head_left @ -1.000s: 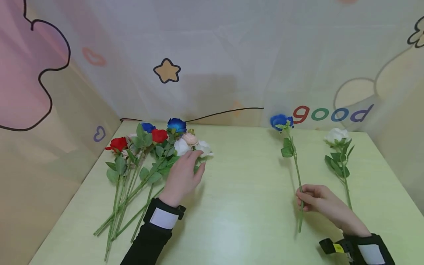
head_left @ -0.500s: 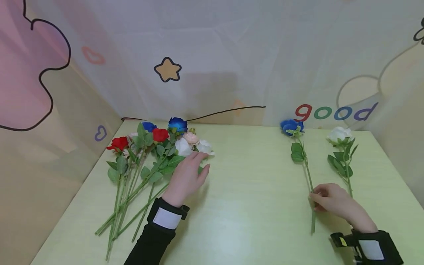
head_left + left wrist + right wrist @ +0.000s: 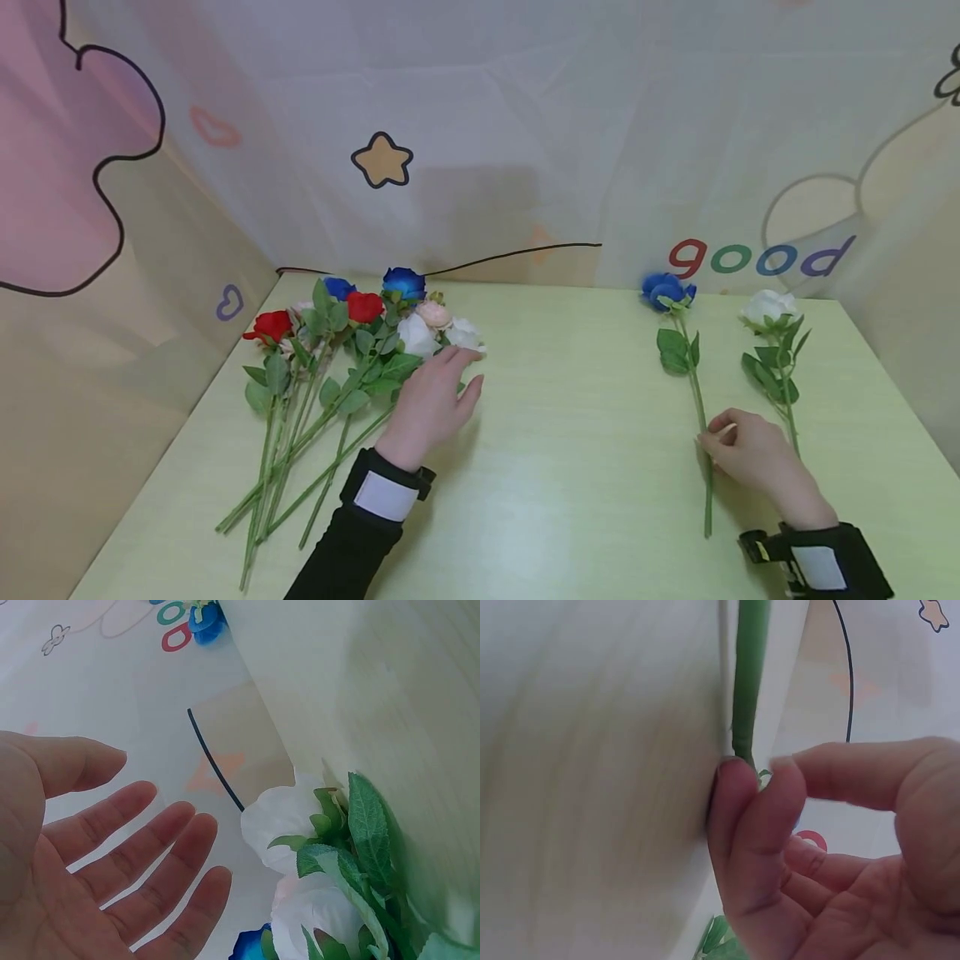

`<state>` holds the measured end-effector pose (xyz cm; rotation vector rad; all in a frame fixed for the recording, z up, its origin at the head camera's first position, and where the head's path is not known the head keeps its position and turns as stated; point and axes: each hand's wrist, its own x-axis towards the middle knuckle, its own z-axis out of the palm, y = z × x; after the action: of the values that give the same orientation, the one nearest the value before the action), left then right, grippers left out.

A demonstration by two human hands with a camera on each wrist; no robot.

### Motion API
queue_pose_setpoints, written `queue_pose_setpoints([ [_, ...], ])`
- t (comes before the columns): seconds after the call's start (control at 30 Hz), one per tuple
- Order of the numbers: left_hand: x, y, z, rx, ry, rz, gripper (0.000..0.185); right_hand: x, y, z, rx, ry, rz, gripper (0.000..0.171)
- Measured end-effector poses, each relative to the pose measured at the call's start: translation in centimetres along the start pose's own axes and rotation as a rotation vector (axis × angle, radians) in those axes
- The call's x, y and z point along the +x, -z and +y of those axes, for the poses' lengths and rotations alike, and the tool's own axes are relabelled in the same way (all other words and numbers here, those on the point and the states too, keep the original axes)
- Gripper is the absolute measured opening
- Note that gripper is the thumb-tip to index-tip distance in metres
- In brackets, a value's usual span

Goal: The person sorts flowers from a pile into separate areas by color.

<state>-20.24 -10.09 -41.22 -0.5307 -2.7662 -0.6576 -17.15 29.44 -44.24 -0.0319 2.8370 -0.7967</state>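
A blue rose (image 3: 664,290) lies on the pale green table (image 3: 570,475) at the right, with its stem (image 3: 702,425) pointing toward me. My right hand (image 3: 742,454) pinches that stem about midway; in the right wrist view the stem (image 3: 747,675) runs in behind my curled fingertips (image 3: 739,795) and thumb. A bunch of red, blue, white and pink roses (image 3: 360,333) lies at the left. My left hand (image 3: 438,400) hovers flat beside its white blooms (image 3: 465,336), with palm and straight fingers (image 3: 142,847) showing and nothing in them.
A single white rose (image 3: 767,307) lies just right of the blue one, its stem close to my right hand. Printed fabric walls (image 3: 480,167) enclose the table at the back and both sides. The bunch's long stems (image 3: 277,475) fan out toward the front left edge.
My right hand has slid the blue rose to the right, closer to the white rose, and laid it straighter. My left hand has drifted slightly right beside the bunch.
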Motion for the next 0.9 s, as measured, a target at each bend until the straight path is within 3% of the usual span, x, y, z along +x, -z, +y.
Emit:
queue_pose_setpoints([
  [0.47, -0.1, 0.1, 0.2, 0.002, -0.004, 0.01, 0.03, -0.2, 0.5, 0.0, -0.022, -0.025, -0.044, 0.028],
  [0.9, -0.1, -0.1, 0.1, 0.004, -0.015, 0.011, 0.03, -0.5, 1.2, 0.2, 0.021, -0.064, -0.163, 0.022],
])
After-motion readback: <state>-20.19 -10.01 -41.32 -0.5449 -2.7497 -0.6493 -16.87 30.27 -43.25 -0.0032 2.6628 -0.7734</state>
